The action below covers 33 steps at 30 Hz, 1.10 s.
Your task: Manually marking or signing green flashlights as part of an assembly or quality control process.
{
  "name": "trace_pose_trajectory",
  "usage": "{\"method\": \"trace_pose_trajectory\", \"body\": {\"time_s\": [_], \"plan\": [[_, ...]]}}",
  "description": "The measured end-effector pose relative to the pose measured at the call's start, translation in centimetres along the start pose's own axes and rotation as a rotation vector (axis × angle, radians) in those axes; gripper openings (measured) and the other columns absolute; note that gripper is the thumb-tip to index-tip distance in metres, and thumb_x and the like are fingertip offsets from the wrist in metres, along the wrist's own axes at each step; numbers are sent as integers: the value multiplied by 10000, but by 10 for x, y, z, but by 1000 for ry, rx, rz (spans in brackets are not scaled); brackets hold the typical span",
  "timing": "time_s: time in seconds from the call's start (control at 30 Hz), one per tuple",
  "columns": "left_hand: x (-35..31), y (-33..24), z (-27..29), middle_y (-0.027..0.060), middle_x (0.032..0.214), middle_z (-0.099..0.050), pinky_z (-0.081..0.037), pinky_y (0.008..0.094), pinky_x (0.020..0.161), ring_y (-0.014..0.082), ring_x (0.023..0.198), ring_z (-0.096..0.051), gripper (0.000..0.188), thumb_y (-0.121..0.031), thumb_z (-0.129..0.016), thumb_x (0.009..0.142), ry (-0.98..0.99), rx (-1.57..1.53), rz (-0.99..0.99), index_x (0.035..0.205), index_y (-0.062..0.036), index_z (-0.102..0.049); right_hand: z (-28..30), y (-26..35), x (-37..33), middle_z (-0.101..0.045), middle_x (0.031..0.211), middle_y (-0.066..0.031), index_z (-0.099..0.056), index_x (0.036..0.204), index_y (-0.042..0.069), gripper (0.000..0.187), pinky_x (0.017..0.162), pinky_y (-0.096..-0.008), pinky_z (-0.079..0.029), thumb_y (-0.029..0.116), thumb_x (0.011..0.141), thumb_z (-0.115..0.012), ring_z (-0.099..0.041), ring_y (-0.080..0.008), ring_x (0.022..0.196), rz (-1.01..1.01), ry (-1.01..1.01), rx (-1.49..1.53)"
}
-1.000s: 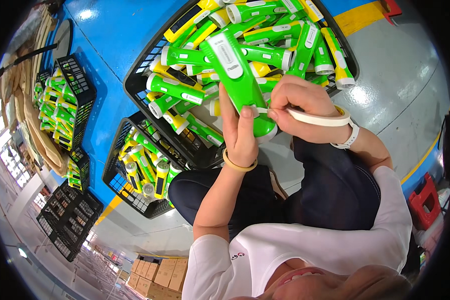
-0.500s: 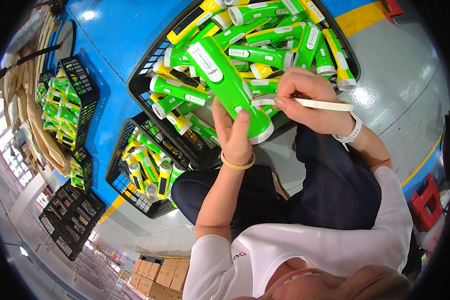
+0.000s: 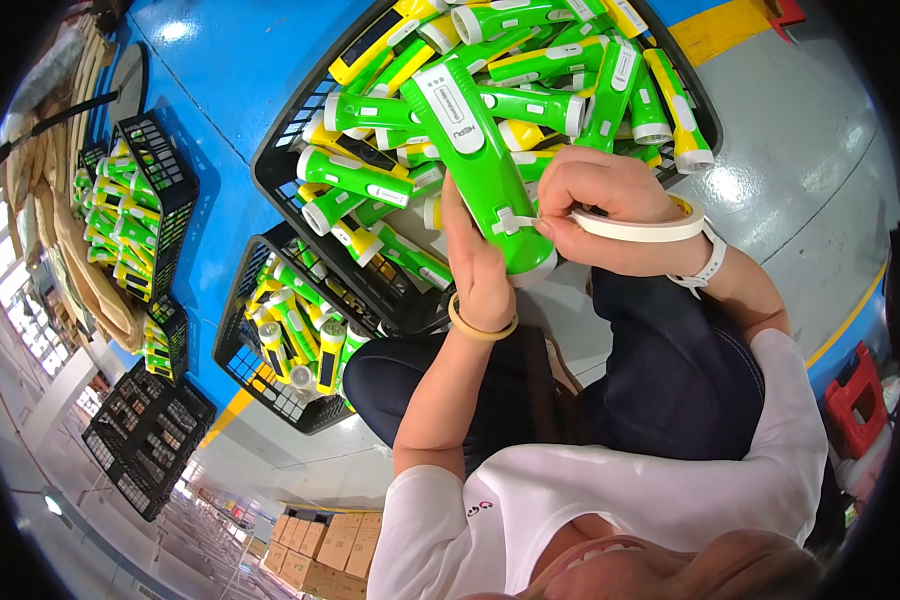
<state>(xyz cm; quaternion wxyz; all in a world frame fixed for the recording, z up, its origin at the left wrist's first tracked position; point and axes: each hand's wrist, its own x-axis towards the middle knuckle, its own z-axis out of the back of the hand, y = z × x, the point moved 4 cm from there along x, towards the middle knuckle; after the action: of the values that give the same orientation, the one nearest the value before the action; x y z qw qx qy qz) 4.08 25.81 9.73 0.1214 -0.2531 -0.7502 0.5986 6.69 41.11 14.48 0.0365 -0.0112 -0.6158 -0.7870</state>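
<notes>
My left hand [image 3: 477, 268], a yellow band on its wrist, grips a large green flashlight [image 3: 470, 140] from the left side near its head end. The flashlight is held up over a black crate [image 3: 278, 185]. My right hand [image 3: 605, 205] pinches a strip of white tape against the flashlight's body near the head. The white tape roll [image 3: 638, 229] hangs around that hand, beside a white wristwatch [image 3: 708, 268].
The crate holds several green and yellow flashlights [image 3: 530, 60]. A second filled black crate [image 3: 232, 352] sits below it, and more stand at the left [image 3: 165, 175]. Unfilled black crates [image 3: 145, 440], cardboard boxes [image 3: 320, 545] and a red stool [image 3: 855, 395] stand around on the blue and grey floor.
The green flashlight has tilted and shifted slightly in my left hand. My right hand has drawn a tape strip from the roll onto the flashlight's body.
</notes>
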Motion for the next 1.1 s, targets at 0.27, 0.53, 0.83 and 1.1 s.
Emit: {"method": "trace_pose_trajectory", "body": {"time_s": [0.27,0.53,0.83,1.1], "plan": [[1,3,-3,88,1241,-501,-391,293,935,172,1092,-500,452,-207,-419,974,-84,-154,75,1361,7,-329,2,-28,1,-520,708,-23,-530,730,42,159,568,-267,-395,92,780,-672,-495,-145,635,-119,36,62],[6,11,4,103,1129,-549,-450,308,867,181,1011,-546,466,-76,-611,841,-138,-276,326,1246,35,-411,5,-31,2,-540,731,-62,-558,782,42,131,586,-321,-425,128,784,-657,-533,-227,660,-5,-11,-50],[-2,2,158,134,915,-622,-534,329,586,249,720,-632,227,-199,-538,869,-725,81,302,986,-4,-549,50,-50,-13,-562,953,-94,-582,821,63,35,734,-360,-462,91,801,-574,-551,-302,828,143,-65,-492],[-87,-53,337,201,1222,-514,-386,434,960,362,1151,-461,568,-300,-654,786,-545,2045,420,1251,-24,-482,101,-169,15,-495,1207,-122,-608,844,84,215,902,-351,-411,296,850,-574,-437,-271,1189,-448,89,-591]]}}
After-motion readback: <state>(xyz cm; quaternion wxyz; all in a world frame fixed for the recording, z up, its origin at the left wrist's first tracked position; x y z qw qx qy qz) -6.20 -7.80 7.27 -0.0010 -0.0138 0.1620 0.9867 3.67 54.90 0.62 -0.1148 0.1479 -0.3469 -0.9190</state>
